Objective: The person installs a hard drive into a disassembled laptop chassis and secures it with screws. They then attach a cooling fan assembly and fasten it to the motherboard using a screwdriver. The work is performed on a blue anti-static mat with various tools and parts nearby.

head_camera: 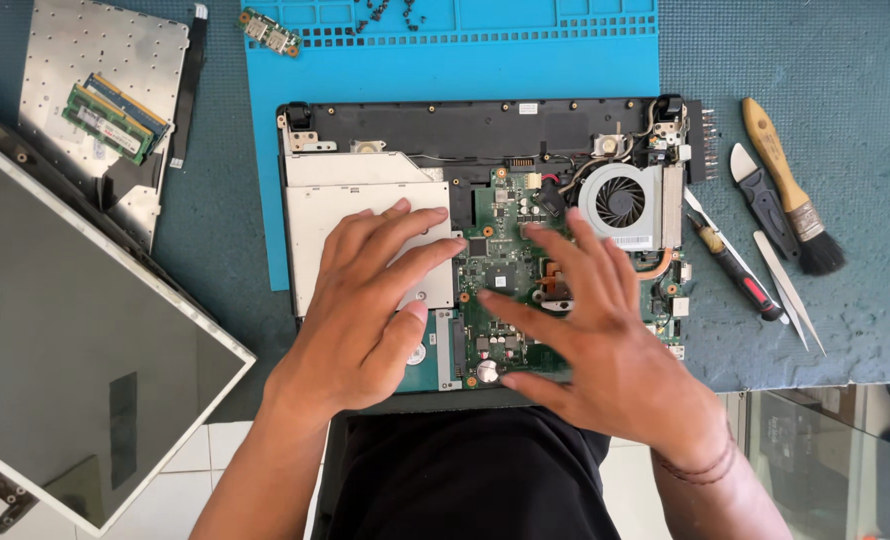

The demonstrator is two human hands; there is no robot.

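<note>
Your left hand [365, 300] lies flat with fingers spread on the silver drive [365, 205] at the left of the open laptop [465, 130]. Your right hand [590, 325], also spread and holding nothing, rests over the green circuit board [500, 260], near the fan [620, 200].

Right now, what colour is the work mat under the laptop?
Bright blue mat, clearest in the head view.

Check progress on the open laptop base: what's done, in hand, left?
Done: detached screen panel lies aside, two green memory sticks rest on the silver cover plate, black screws sit on the blue mat. In hand: left hand flat on the silver optical drive, right hand over the green motherboard. Left: round fan, board, drive remain seated.
</note>
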